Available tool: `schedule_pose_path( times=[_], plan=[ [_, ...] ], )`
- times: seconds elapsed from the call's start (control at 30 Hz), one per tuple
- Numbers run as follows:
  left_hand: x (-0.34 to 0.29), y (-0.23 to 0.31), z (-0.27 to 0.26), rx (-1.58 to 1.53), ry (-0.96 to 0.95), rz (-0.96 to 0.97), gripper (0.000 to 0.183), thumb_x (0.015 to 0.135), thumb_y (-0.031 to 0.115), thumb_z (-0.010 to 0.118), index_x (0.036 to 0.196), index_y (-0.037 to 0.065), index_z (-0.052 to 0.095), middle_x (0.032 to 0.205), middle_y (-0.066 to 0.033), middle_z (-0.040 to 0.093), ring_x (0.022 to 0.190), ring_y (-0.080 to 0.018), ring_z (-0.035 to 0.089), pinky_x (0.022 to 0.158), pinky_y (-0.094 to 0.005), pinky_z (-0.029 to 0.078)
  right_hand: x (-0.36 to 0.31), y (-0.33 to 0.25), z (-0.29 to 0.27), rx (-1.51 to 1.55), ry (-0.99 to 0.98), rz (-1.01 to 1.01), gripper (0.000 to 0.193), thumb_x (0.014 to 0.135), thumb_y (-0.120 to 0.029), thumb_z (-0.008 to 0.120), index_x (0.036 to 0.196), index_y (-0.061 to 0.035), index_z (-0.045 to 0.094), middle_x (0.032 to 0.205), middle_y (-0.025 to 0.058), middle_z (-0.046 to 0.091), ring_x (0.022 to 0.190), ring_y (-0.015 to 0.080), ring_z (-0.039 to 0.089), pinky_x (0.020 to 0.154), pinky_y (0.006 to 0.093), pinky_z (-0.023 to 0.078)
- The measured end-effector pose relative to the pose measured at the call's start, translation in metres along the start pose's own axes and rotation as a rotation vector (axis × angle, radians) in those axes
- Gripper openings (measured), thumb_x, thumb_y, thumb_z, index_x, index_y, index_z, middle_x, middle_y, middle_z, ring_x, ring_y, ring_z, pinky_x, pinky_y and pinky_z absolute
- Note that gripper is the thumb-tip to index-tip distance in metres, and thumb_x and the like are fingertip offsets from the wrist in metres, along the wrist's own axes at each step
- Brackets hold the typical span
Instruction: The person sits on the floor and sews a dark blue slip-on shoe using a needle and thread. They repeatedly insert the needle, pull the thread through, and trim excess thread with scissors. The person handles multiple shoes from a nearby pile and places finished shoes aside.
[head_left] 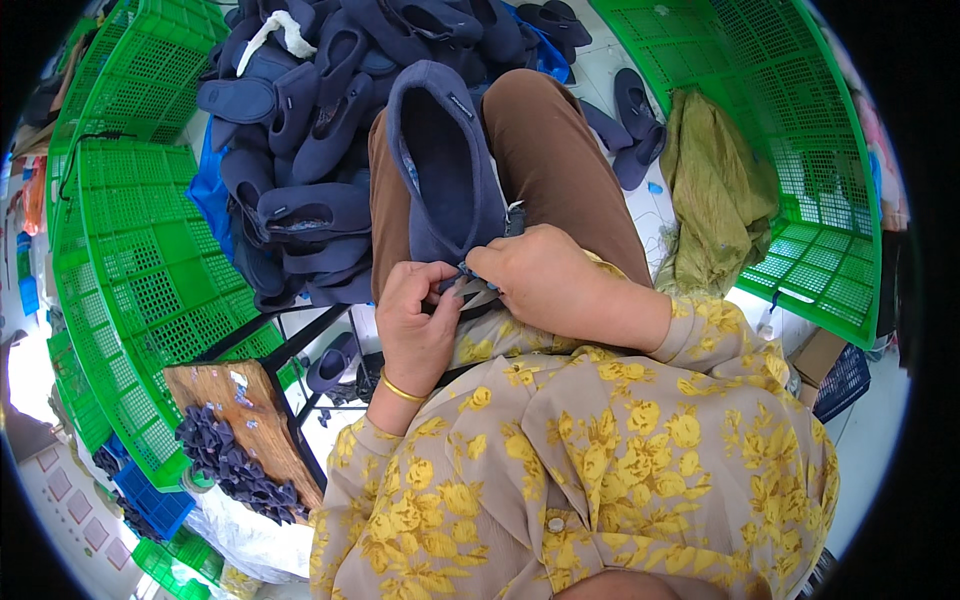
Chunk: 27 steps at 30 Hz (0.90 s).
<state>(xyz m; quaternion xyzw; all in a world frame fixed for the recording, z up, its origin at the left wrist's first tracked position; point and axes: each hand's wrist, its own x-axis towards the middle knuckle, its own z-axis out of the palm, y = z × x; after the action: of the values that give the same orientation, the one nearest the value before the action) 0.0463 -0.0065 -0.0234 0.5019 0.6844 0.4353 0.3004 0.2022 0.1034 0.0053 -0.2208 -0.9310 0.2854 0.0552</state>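
Note:
A navy blue slipper (437, 160) lies on my lap, its opening up, the toe pointing away and the heel toward me. My left hand (412, 315) is closed in a pinch at the heel edge. My right hand (550, 280) is closed round a pair of scissors, whose metal blades (478, 293) show just below the heel, between the two hands. A dark wrapped handle end (514, 218) sticks out above the right hand. The fingertips partly hide the heel, so I cannot tell whether the blades touch the fabric.
A big heap of navy slippers (320, 130) lies beyond my knees on blue sheeting. Green plastic crates (130, 270) stand left and right. A wooden stool top (225, 385) at left bears small dark fabric scraps (235, 465). An olive sack (715, 190) lies at right near loose slippers (637, 130).

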Motion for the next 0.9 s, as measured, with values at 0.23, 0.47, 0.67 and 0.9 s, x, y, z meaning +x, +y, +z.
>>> schedule_pose_path(
  times=[0.23, 0.47, 0.67, 0.9],
  plan=[
    [-0.004, 0.004, 0.001, 0.024, 0.024, -0.021, 0.024, 0.070, -0.009, 0.068, 0.092, 0.000, 0.065, 0.085, -0.0049, 0.056, 0.068, -0.0124, 0.052, 0.061, -0.0228, 0.043, -0.006, -0.001, 0.007, -0.005, 0.096, 0.014, 0.017, 0.071, -0.006, 0.067, 0.085, -0.0084, 0.059, 0.073, 0.0085, 0.063, 0.067, 0.0291, 0.065, 0.059, 0.0387, 0.051],
    [-0.003, 0.009, 0.003, 0.083, 0.094, 0.117, 0.023, 0.072, -0.007, 0.070, 0.093, 0.002, 0.066, 0.089, -0.0062, 0.057, 0.067, -0.0135, 0.053, 0.061, -0.0236, 0.044, -0.022, 0.000, -0.006, -0.036, 0.154, 0.043, 0.040, 0.065, -0.004, 0.067, 0.104, -0.0123, 0.062, 0.077, 0.0052, 0.061, 0.066, 0.0287, 0.062, 0.058, 0.0398, 0.048],
    [-0.001, 0.010, 0.004, 0.111, 0.072, 0.110, 0.022, 0.072, -0.006, 0.071, 0.093, 0.001, 0.066, 0.088, -0.0070, 0.059, 0.067, -0.0136, 0.055, 0.061, -0.0243, 0.045, -0.022, 0.007, -0.005, 0.047, 0.039, 0.028, 0.029, 0.070, -0.004, 0.066, 0.096, -0.0063, 0.054, 0.072, 0.0098, 0.063, 0.065, 0.0312, 0.065, 0.056, 0.0423, 0.049],
    [-0.002, 0.008, 0.003, 0.073, 0.043, 0.074, 0.019, 0.073, -0.007, 0.069, 0.090, 0.000, 0.066, 0.086, -0.0070, 0.059, 0.065, -0.0135, 0.054, 0.060, -0.0239, 0.045, -0.013, 0.002, -0.007, -0.018, -0.179, 0.094, 0.029, 0.074, -0.007, 0.064, 0.098, -0.0028, 0.048, 0.069, 0.0117, 0.064, 0.066, 0.0311, 0.067, 0.054, 0.0419, 0.050]
  ],
)
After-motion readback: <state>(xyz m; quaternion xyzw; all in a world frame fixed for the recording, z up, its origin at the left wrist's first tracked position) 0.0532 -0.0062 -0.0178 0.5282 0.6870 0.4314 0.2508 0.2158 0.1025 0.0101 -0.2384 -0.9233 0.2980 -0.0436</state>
